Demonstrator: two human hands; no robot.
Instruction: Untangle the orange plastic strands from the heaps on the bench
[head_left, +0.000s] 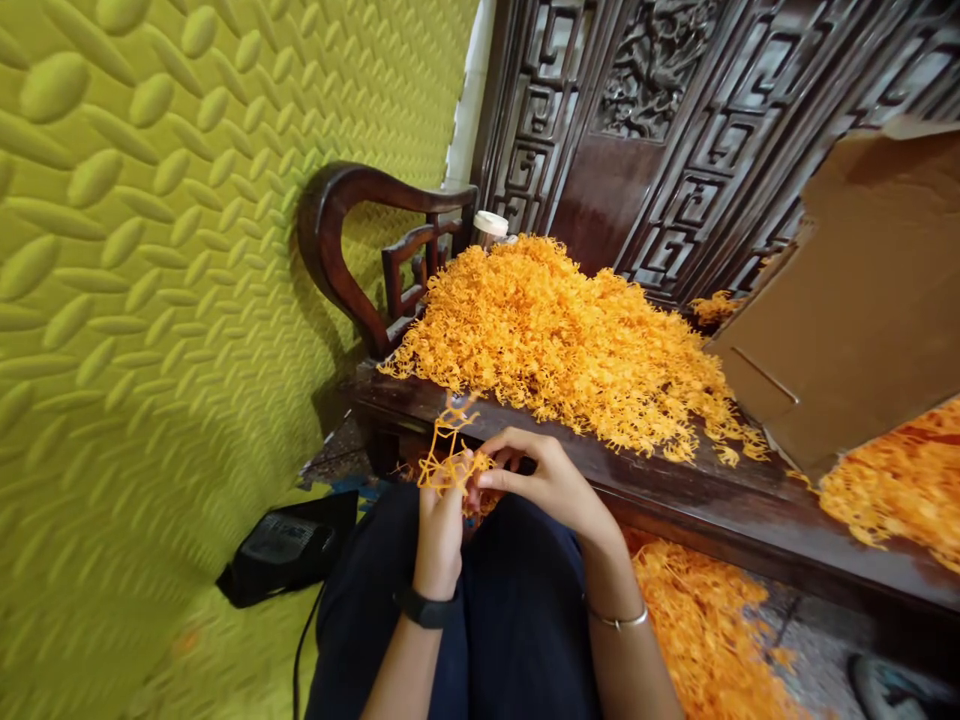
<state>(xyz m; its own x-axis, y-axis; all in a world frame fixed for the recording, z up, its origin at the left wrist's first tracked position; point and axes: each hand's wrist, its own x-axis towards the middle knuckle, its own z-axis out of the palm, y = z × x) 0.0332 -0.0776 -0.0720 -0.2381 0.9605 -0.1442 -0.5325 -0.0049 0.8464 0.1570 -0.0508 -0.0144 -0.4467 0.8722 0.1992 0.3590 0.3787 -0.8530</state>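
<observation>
Over my lap, my left hand (pixel 441 530) is closed around a thin, branched orange plastic piece (pixel 444 462) that looks like a sprue, its spindly arms sticking up past my fingers. My right hand (pixel 553 478) meets it from the right, thumb and fingertips pinched on the piece's edge beside the left fingers. Part of the left fingers is hidden behind the piece. Just beyond my hands, a large heap of small orange pieces (pixel 555 340) covers the seat of a dark carved wooden bench (pixel 510 415).
A cardboard sheet (pixel 862 290) stands at the right, with more orange pieces (pixel 900 490) in front of it. Another orange pile (pixel 712 630) lies below the bench. A white-lidded container (pixel 491 226) is behind the heap. A black bag (pixel 289 540) lies at left, by the yellow padded wall (pixel 150 300).
</observation>
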